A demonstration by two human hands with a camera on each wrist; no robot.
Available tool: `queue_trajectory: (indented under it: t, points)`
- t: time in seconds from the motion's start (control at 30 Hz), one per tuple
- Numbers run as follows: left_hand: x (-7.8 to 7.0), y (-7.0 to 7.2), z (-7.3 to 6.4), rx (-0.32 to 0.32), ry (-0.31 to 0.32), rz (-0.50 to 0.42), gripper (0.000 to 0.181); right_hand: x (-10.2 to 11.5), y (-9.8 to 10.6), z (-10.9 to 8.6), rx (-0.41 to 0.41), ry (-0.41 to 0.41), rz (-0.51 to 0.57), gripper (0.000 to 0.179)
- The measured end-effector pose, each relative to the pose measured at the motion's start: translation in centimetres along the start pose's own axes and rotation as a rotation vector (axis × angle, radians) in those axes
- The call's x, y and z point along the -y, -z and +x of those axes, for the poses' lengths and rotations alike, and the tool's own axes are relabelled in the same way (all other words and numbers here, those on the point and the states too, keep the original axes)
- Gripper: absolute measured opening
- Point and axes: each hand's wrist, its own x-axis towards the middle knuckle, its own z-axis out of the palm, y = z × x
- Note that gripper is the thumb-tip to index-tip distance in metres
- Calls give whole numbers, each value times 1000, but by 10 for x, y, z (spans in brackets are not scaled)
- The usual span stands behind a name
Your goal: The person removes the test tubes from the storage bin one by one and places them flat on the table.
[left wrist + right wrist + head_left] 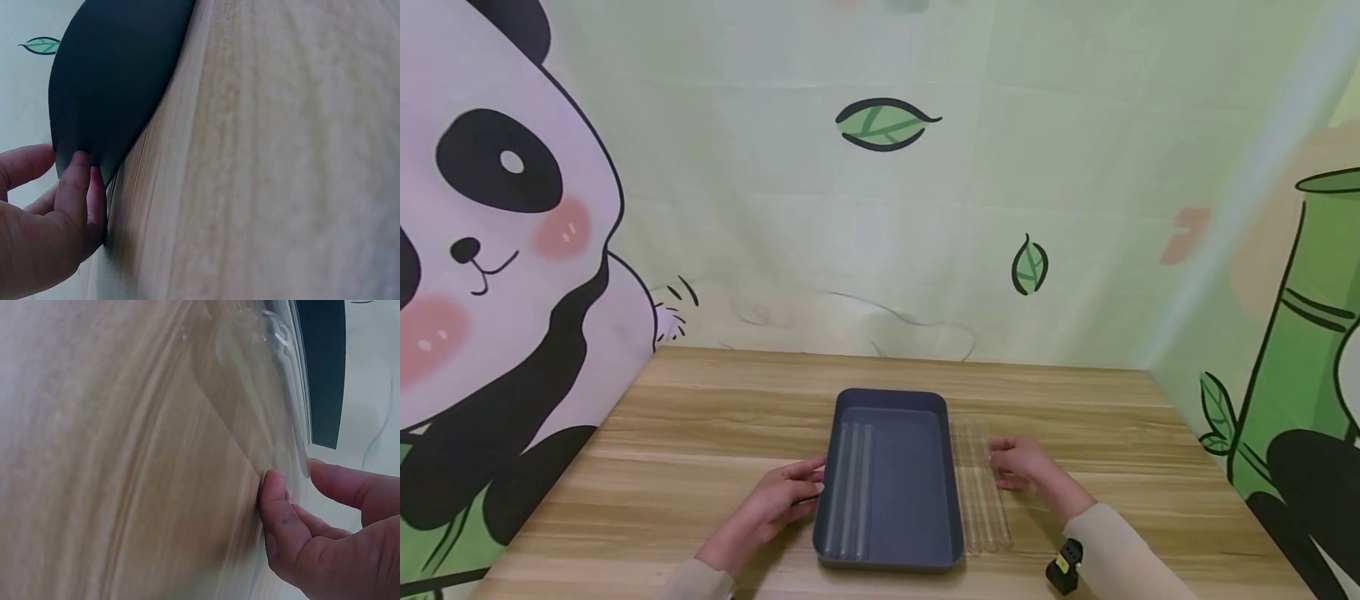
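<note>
A dark blue-grey rectangular tray [917, 483] lies in the middle of the wooden table. Along the left side of its floor runs a clear ridged plastic piece [852, 492]. My left hand [784, 497] touches the tray's left outer wall with loosely bent fingers, its thumb near the rim; in the left wrist view, the fingertips [80, 159] rest against the dark wall. Right of the tray lies another clear ridged plastic piece [981, 492]. My right hand [1026, 467] pinches its right edge; the right wrist view has thumb and fingers on either side of the transparent edge [284, 425].
The wooden table [700, 417] reaches back to a printed cloth backdrop [760, 208] with a panda and leaves. A small black device with a yellow mark [1063, 567] sits by the right sleeve [1120, 550].
</note>
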Motion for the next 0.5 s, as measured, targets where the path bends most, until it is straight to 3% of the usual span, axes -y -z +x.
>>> queue_trajectory:
  t: [0.5]
  points:
    - [-1,-1,0,12,-2,12,62,0,-8,0,-46,18,-41,50]
